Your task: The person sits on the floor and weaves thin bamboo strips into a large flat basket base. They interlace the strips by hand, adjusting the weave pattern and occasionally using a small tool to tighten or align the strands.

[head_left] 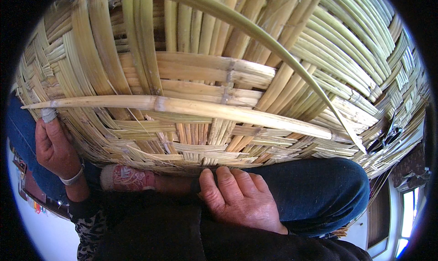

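A large woven piece of split reed [196, 69] spreads across my lap and fills the upper view. A long, pale strip of split reed [182, 106] lies across its face, tapering to a point at the left. My left hand [57, 147] is at that pointed end. A taped fingertip presses up against the strip, and the other fingers are curled. My right hand [242, 197] rests on my lap, just below the near edge of the weave. Its fingers are folded under; whatever they may hold is hidden.
A greenish strip [283, 51] arches over the weave and drops to a point at the right. Beside that point lies a dark-handled tool, perhaps scissors [388, 138]. My jeans-covered leg [310, 192] and a sock-clad foot [127, 178] are under the near edge.
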Demonstrator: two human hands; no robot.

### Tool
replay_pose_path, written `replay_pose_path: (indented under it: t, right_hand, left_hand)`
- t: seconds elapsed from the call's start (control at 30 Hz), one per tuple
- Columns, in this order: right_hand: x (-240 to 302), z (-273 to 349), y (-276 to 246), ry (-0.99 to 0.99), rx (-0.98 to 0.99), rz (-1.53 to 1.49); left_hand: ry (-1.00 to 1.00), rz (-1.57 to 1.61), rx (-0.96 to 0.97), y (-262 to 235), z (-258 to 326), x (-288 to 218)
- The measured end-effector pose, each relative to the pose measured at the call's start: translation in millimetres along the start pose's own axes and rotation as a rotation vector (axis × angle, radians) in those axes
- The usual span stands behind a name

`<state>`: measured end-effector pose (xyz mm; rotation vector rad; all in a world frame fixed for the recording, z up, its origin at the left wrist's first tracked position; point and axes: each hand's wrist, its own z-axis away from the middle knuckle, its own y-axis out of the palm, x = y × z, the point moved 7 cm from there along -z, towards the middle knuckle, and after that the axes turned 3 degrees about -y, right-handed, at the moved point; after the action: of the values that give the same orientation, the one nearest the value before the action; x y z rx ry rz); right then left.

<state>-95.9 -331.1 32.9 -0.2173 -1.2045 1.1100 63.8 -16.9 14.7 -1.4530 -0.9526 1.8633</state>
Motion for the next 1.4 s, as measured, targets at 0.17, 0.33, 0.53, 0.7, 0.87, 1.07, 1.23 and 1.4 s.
replay_pose_path:
  t: [0.17, 0.33, 0.53, 0.7, 0.87, 1.07, 1.23, 1.4]
  right_hand:
    - [0.1, -0.2, -0.7, 0.003, -0.012, 0.002]
    - [0.4, 0.0, 0.5, 0.004, -0.024, 0.006]
    - [-0.2, 0.1, -0.5, 0.003, -0.023, 0.001]
    - [-0.4, -0.1, 0.4, 0.006, -0.016, 0.005]
    - [-1.0, -0.7, 0.2, -0.002, -0.024, 0.008]
    - [-1.2, 0.2, 1.0, -0.004, -0.018, -0.005]
    - [-1.7, 0.5, 0.4, -0.021, -0.015, -0.002]
    - [-0.6, 0.2, 0.9, 0.001, -0.003, -0.002]
  left_hand:
    - [0.033, -0.076, 0.016, 0.1, 0.7, -4.4]
    - [0.044, -0.070, 0.027, 1.1, 0.6, -5.8]
    - [0.048, -0.064, 0.003, 0.8, 0.1, -4.3]
    - [-0.015, 0.016, 0.002, 0.9, 0.3, 0.5]
    - [0.030, -0.051, 0.024, 0.9, 0.0, -3.9]
    - [0.031, -0.039, 0.019, -3.5, -1.8, 4.1]
    - [0.086, -0.060, 0.012, -4.7, -1.2, 4.7]
    - [0.040, -0.011, -0.010, -0.8, 1.4, 1.2]
